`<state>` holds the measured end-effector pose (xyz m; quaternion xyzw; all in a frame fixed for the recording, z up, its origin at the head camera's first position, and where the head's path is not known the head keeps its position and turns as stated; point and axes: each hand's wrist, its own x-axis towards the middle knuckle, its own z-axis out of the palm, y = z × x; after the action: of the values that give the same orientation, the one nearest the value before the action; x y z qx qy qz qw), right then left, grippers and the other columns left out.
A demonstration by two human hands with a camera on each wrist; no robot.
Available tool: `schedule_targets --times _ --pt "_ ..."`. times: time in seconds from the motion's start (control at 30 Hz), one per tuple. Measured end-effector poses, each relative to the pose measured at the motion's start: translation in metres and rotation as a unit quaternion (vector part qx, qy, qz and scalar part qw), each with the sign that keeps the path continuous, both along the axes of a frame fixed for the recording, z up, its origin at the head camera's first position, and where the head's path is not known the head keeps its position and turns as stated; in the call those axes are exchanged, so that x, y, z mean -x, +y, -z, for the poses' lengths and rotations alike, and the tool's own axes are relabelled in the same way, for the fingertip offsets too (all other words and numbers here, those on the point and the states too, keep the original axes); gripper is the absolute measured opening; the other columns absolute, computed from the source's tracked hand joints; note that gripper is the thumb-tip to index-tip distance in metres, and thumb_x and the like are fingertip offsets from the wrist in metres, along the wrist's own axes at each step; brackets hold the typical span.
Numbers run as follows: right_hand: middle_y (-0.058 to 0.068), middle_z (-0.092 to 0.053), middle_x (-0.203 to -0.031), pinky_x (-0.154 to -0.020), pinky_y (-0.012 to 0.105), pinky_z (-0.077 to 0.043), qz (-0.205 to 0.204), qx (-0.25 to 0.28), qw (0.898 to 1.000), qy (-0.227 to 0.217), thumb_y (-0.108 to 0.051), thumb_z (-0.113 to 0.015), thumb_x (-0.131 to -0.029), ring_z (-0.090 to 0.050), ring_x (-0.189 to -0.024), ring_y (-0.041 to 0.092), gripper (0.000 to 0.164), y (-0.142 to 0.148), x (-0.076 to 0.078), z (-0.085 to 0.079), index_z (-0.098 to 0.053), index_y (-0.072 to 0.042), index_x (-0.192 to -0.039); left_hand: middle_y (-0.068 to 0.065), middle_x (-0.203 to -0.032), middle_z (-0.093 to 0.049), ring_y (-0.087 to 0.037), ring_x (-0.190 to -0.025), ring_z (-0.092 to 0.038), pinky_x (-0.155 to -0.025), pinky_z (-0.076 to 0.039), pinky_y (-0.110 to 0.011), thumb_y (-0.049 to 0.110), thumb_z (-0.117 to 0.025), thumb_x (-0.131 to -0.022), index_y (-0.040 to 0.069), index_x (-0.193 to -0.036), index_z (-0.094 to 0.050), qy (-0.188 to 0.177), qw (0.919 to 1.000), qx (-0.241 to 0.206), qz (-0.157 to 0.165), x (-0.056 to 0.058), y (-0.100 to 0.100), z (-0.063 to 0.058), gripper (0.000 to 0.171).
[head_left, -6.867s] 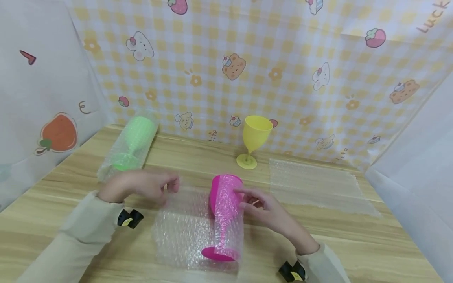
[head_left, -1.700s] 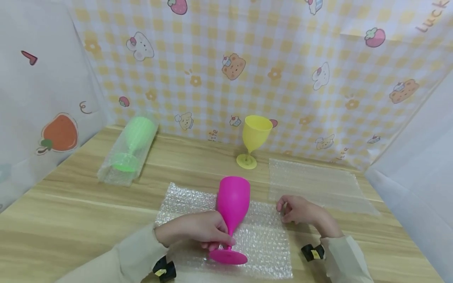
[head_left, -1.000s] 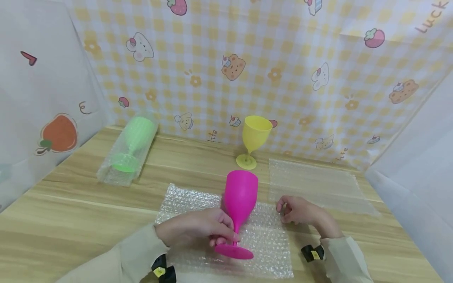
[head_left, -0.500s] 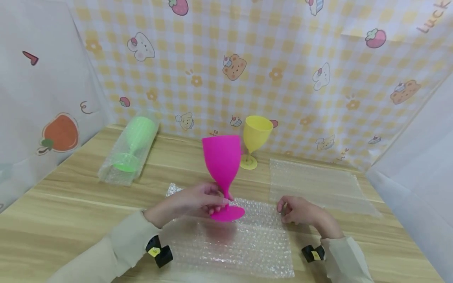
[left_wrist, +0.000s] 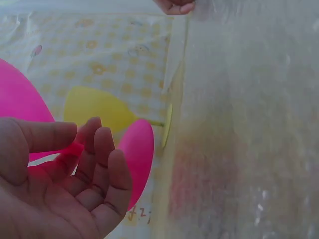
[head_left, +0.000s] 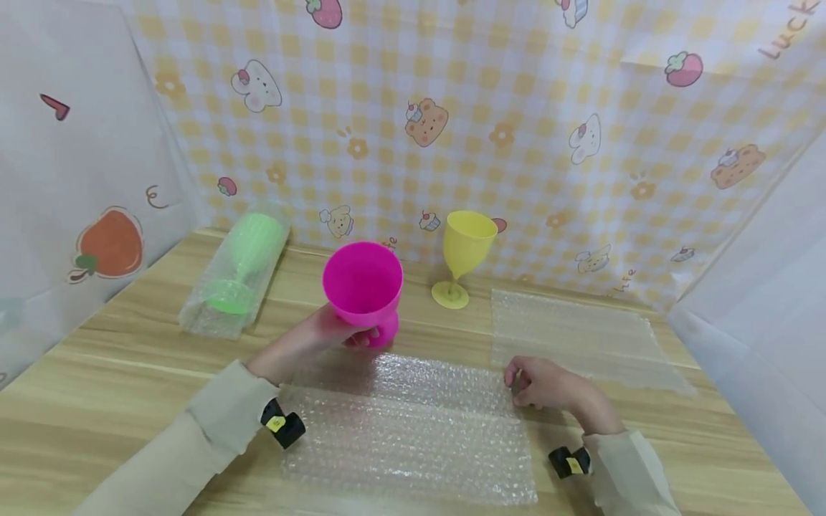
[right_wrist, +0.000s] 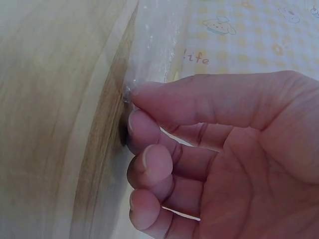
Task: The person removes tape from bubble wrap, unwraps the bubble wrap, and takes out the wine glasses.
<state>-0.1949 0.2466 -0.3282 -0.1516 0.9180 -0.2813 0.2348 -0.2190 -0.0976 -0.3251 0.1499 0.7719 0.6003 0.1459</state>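
Observation:
A pink goblet (head_left: 363,279) is in my left hand (head_left: 335,330), its mouth tilted toward the head camera. In the left wrist view, that hand's thumb and fingers (left_wrist: 102,159) curl round the stem, between the bowl and the round foot (left_wrist: 137,159). A sheet of bubble wrap (head_left: 413,437) lies spread flat in front of me. At the sheet's right edge, my right hand (head_left: 545,383) pinches the film between thumb and forefinger; the right wrist view shows the pinched bit of wrap (right_wrist: 128,93) at the thumb tip.
A yellow goblet (head_left: 467,244) stands upright by the checked backdrop (head_left: 361,86). At the left lies a green goblet (head_left: 254,240) rolled in bubble wrap. Another flat bubble wrap sheet (head_left: 581,337) lies at the back right on the wooden table (head_left: 116,408).
Folded bubble wrap covered the pink goblet earliest; the sheet is now spread open. My left hand has lifted the goblet off it, back and left, turning it upright. The right hand keeps its recent place.

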Motion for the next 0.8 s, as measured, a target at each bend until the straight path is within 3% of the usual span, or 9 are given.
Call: schedule_targets --times 0.2,0.37,0.63,0.8 --pt "0.002 -0.047 -0.068 -0.05 0.022 -0.039 -0.012 0.006 1.0 0.004 0.008 -0.061 -0.075 -0.044 -0.059 0.013 0.024 0.002 0.001 0.002 -0.052 -0.002 -0.094 -0.007 -0.079 -0.061 -0.016 -0.07 -0.056 -0.067 -0.051 -0.028 0.015 -0.053 -0.093 -0.006 -0.103 -0.053 -0.033 0.9991 0.021 -0.016 0.008 -0.001 0.012 0.024" --pt "0.002 -0.047 -0.068 -0.05 0.022 -0.038 -0.011 0.008 1.0 0.001 0.009 -0.061 -0.075 -0.043 -0.058 0.013 0.023 0.002 0.001 0.003 -0.052 -0.002 -0.094 -0.014 -0.092 -0.062 -0.017 -0.078 -0.057 -0.07 -0.05 -0.028 0.013 -0.046 -0.096 -0.009 -0.106 -0.054 -0.017 0.9987 0.048 -0.001 0.011 -0.002 0.019 0.026" --pt "0.001 -0.046 -0.067 -0.049 0.022 -0.038 -0.013 0.006 1.0 0.001 0.009 -0.06 -0.075 -0.043 -0.058 0.013 0.023 0.001 0.001 0.003 -0.051 -0.002 -0.094 -0.023 -0.114 -0.059 -0.023 -0.095 -0.058 -0.079 -0.049 -0.029 0.017 -0.04 -0.099 -0.008 -0.128 -0.046 -0.057 0.9957 0.035 0.063 0.014 -0.004 0.022 0.039" --pt "0.001 -0.046 -0.067 -0.05 0.022 -0.038 -0.015 0.006 1.0 0.001 0.009 -0.059 -0.075 -0.043 -0.058 0.013 0.024 0.0 0.002 0.002 -0.051 -0.002 -0.094 -0.026 -0.119 -0.057 -0.025 -0.099 -0.06 -0.085 -0.048 -0.031 0.014 -0.039 -0.099 -0.01 -0.132 -0.041 -0.055 0.9923 0.051 0.098 0.014 -0.006 0.021 0.041"
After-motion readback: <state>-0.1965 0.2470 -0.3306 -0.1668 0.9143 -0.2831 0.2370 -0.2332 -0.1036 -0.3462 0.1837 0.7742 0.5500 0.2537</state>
